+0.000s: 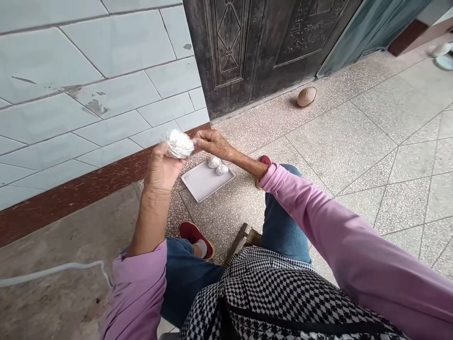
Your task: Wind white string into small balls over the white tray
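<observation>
A white ball of string-like strands (180,144), ruffled and layered on its surface, is held up in front of the tiled wall. My left hand (163,167) is closed around its lower left side. At the ball's right edge, the fingers of my right hand (211,142) are pinched together; what lies between them is too small to make out. Below the hands, a shallow pale tray (201,182) rests on the floor. Two smaller white balls (218,165) sit side by side at its far right corner.
The white tiled wall (116,42) stands ahead on the left, beside a dark carved door (255,47). A pinkish-brown round object (306,97) lies near the door. A white hose or cable (53,270) crosses the floor at left. My red shoes (193,236) flank the tray's near side.
</observation>
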### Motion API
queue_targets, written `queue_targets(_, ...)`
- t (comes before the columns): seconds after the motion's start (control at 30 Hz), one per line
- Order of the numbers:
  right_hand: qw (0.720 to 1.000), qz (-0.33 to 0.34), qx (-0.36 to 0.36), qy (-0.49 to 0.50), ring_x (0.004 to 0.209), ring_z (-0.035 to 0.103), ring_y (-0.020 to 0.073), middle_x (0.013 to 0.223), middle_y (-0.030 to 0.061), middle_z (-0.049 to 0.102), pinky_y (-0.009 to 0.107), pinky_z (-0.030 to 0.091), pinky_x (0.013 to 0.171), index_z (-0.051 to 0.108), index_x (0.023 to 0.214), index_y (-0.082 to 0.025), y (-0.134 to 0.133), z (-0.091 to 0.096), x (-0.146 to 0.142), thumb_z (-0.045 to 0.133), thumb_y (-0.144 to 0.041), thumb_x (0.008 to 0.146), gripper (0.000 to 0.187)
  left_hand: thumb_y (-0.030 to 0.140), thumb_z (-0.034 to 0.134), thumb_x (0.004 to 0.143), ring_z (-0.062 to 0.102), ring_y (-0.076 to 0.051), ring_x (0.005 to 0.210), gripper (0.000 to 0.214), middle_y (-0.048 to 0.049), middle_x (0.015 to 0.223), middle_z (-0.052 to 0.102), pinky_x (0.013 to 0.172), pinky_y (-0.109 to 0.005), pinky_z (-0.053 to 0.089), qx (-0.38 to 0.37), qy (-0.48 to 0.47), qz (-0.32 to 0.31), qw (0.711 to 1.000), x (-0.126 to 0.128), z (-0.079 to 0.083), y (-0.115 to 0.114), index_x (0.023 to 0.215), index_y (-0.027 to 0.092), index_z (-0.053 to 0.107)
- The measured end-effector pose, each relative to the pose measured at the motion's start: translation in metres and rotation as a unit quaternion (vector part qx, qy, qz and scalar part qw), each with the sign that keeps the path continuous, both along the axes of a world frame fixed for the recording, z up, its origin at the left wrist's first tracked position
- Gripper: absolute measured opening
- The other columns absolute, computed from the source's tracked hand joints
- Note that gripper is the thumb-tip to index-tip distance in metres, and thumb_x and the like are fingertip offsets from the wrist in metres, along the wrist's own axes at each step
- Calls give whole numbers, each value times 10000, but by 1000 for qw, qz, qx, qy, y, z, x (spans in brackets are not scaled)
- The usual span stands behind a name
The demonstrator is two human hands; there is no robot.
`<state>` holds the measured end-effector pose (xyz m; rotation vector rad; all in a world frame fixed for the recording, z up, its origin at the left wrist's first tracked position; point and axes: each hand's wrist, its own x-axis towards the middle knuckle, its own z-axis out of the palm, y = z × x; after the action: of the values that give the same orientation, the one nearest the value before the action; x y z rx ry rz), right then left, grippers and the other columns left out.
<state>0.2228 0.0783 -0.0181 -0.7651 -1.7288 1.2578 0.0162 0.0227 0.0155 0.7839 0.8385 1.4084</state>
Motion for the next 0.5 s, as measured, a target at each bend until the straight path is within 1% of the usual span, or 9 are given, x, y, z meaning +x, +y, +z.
queue_targets(0.03,1000,-1,-5,-17,776,415,138,815,-67,475,282,356,750,598,928,-211,-5,2,-2,700,-209,1354,438,617,1148,700,740,-351,1279,658,-195,1329,844,851,-356,631,-2,-10,25,1000,0,1,1,1095,224,798)
queue_targets(0.1,998,-2,-18,-56,811,460,145,844,-52,523,297,381,784,638,944,-197,-18,11,-7,705,-141,1325,391,606,1138,707,713,-350,1309,648,-191,1355,830,895,-370,633,3,-20,69,997,-1,3,3,1094,231,778)
queue_targets(0.17,995,18,-16,-96,833,485,153,851,-44,542,309,403,813,613,910,-209,-32,22,-12,707,-100,1304,420,566,1135,704,710,-352,1342,624,-175,1362,822,959,-398,652,7,-12,97,995,-2,2,5,1084,243,759)
queue_targets(0.27,988,46,-18,-148,837,500,168,821,-43,521,318,424,830,523,835,-244,-46,37,-15,737,-121,1293,520,461,1153,590,744,-325,1262,654,-132,1269,822,928,-386,657,-5,16,143,990,-7,-1,9,1036,255,722)
queue_targets(0.33,984,63,-28,-165,851,532,182,816,-33,541,318,442,828,548,837,-244,-52,46,-15,760,-171,1296,511,422,1154,528,768,-293,1164,686,-90,1197,827,870,-356,653,-20,48,168,984,-11,-6,12,1040,264,726)
queue_targets(0.4,984,75,-38,-160,867,566,191,835,-19,594,314,457,823,651,896,-227,-53,52,-11,778,-227,1302,426,436,1172,518,783,-261,1079,701,-55,1141,840,840,-331,660,-28,97,167,981,-15,-12,15,1050,270,747)
queue_targets(0.47,987,72,-43,-138,844,553,186,832,-22,610,304,449,798,735,969,-214,-50,53,-7,787,-279,1311,352,468,1199,523,796,-244,1014,704,-37,1100,862,840,-330,685,-28,147,139,979,-17,-17,16,1055,269,784)
queue_targets(0.5,989,65,-43,-122,821,530,178,818,-30,596,298,437,782,753,989,-208,-47,52,-4,787,-306,1319,346,489,1209,531,801,-242,991,703,-36,1085,873,848,-337,696,-26,170,116,978,-17,-19,16,1063,264,809)
